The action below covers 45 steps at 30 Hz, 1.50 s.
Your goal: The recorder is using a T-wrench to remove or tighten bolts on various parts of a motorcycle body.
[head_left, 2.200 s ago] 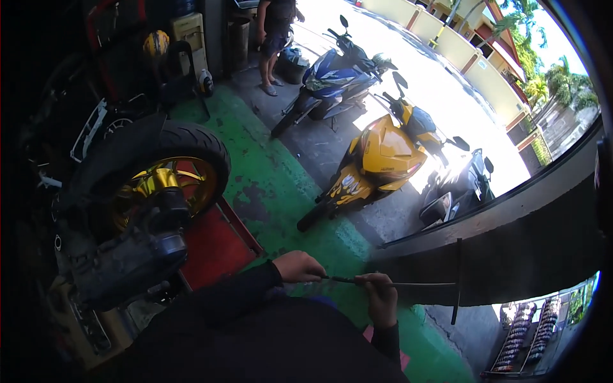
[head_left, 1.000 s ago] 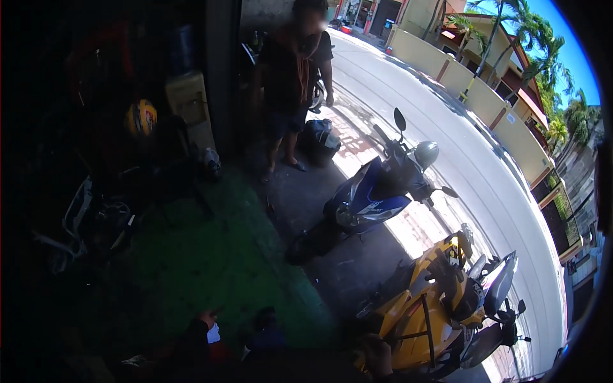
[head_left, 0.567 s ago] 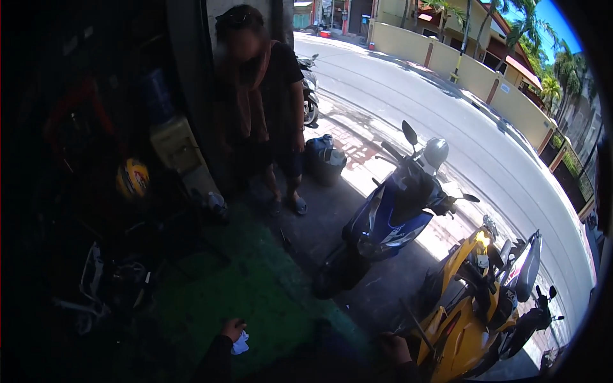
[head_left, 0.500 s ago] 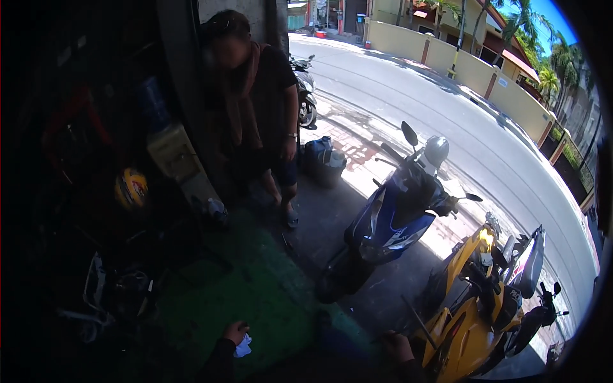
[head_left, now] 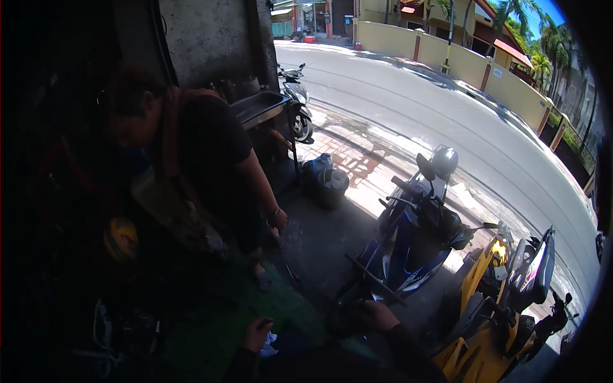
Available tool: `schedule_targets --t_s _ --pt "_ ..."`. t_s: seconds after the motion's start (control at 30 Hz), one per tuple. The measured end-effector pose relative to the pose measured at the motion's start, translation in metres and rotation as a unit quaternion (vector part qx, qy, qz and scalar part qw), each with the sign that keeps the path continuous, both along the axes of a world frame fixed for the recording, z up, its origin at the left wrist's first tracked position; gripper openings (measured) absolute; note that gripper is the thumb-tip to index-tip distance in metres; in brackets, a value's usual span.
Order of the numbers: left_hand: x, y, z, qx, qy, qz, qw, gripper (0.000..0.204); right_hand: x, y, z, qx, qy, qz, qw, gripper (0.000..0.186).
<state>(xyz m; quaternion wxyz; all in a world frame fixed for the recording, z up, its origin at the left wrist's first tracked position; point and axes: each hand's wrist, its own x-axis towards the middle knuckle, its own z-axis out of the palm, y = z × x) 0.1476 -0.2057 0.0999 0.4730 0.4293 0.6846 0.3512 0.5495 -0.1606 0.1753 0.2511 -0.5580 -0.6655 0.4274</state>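
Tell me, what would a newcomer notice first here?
The sunlit street curving across the upper right stands out first. A blue scooter and yellow scooter stand at right; a person leans in shade at left. Low in the middle, the left hand has a white scrap, the right hand a dark bar.
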Motion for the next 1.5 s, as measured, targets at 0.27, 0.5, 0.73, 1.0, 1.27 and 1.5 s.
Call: schedule_targets --t_s 0.27,0.5,0.73,1.0,1.27,1.5 --pt "-0.011 0.205 0.015 0.084 -0.118 -0.136 0.98 0.018 -0.094 0.139 -0.016 0.015 0.103 -0.167 0.98 0.019" --pt "-0.035 0.341 0.037 0.056 -0.062 -0.237 0.968 0.018 -0.145 0.208 -0.02 -0.018 0.103 -0.253 0.962 0.02" --pt "-0.027 0.452 0.014 0.088 -0.068 -0.16 0.981 0.021 -0.136 0.272 -0.03 -0.087 0.098 -0.299 0.945 0.022" --pt "-0.008 0.609 -0.078 0.183 -0.016 -0.1 0.978 0.021 -0.075 0.408 -0.111 -0.019 0.122 -0.303 0.945 0.027" --pt "0.235 0.755 -0.039 0.119 -0.1 -0.375 0.914 0.018 0.033 0.561 -0.088 -0.055 0.077 -0.29 0.952 0.038" --pt "0.367 0.821 -0.049 -0.024 -0.123 -0.611 0.782 0.02 0.069 0.603 -0.13 -0.027 0.113 -0.416 0.902 0.036"
